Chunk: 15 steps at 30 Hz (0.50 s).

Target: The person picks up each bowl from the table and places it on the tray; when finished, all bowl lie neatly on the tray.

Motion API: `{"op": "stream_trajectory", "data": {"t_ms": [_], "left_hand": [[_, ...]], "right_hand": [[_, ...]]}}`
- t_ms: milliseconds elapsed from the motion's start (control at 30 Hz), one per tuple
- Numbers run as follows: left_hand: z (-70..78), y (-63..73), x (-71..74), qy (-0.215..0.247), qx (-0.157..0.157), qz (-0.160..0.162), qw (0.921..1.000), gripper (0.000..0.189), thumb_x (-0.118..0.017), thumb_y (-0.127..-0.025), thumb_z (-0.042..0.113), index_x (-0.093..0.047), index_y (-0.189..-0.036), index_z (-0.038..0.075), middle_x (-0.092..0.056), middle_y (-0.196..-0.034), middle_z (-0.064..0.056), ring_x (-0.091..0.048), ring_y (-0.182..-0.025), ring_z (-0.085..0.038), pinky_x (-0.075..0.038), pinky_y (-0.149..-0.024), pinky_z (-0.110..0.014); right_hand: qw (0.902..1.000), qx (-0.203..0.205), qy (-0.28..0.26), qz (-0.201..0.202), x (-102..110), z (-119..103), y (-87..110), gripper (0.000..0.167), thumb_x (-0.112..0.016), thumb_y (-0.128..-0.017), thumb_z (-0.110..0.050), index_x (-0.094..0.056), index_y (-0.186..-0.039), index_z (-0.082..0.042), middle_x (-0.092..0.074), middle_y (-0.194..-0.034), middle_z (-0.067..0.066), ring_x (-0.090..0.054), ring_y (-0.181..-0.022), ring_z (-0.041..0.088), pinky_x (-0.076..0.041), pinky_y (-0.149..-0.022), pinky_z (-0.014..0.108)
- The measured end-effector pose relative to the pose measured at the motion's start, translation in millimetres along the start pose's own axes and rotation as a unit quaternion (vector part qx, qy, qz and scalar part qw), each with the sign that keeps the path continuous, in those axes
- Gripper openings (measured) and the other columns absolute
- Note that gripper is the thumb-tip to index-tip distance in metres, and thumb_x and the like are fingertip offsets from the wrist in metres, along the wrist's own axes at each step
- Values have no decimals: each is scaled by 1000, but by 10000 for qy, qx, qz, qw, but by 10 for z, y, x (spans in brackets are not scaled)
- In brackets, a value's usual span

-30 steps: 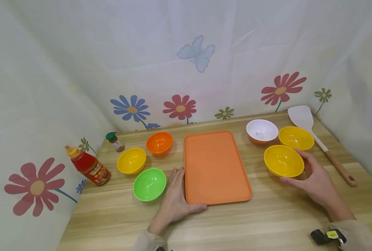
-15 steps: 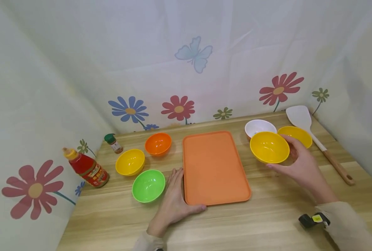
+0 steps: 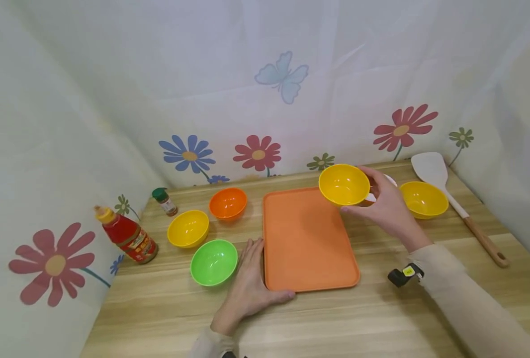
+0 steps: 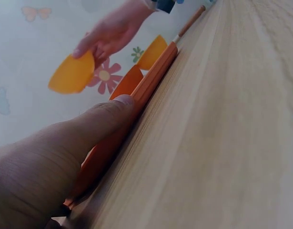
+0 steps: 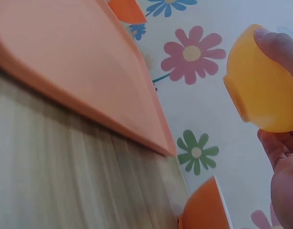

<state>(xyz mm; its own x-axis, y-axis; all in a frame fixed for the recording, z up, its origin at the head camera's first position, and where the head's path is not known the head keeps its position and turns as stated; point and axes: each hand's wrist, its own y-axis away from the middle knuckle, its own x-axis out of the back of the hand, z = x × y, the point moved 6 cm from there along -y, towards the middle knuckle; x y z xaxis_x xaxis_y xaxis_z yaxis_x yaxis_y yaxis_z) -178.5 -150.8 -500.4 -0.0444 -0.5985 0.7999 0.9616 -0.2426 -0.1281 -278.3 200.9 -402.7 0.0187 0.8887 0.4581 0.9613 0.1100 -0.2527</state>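
My right hand (image 3: 389, 210) pinches a yellow bowl (image 3: 343, 186) by its right side, thumb in front and fingers behind. The bowl is held above the far right corner of an orange tray (image 3: 309, 248); in the right wrist view the yellow bowl (image 5: 263, 86) hangs clear of the tray. My left hand (image 3: 249, 291) rests at the tray's near left corner, its fingers extended along the left edge and the thumb along the front edge. In the left wrist view, the thumb (image 4: 101, 119) touches the tray rim. A green bowl (image 3: 214, 262) stands just left of that hand.
Left of the tray stand a yellow bowl (image 3: 188, 229), an orange bowl (image 3: 227, 204), a green-capped spice jar (image 3: 164, 201) and a red sauce bottle (image 3: 128, 236). On the right are another yellow bowl (image 3: 423, 200), a partly hidden white-lined bowl (image 5: 203, 207) and a spatula (image 3: 459, 204).
My right hand has lifted the yellow bowl off the table and carried it left and away from me, past the white-lined bowl to the tray's far corner. The left hand has stayed put.
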Motion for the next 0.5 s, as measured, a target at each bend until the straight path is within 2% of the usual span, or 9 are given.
{"op": "stream_trajectory", "data": {"t_ms": [133,500], "left_hand": [[6,0,-1,14,-16,1,10000,155,-94,-62,84,-27,-176,5,-34,-179,-18,-17,-171,-40,-19,-138,-59],[-19,-12,-25,12,-41,16,10000,155,-92,-62,87,-26,-176,5,-35,-179,-17,-17,-172,-39,-20,-138,-59]], "right_hand": [[9998,120,-125,-68,-180,-33,-165,104,-100,-86,-39,-42,-168,-14,-53,-162,7,-56,-145,31,-48,-125,56],[9980,377,-408,-299,-681,-140,-497,106,-101,-84,-37,-42,-169,-14,-55,-161,9,-58,-143,32,-47,-126,58]]}}
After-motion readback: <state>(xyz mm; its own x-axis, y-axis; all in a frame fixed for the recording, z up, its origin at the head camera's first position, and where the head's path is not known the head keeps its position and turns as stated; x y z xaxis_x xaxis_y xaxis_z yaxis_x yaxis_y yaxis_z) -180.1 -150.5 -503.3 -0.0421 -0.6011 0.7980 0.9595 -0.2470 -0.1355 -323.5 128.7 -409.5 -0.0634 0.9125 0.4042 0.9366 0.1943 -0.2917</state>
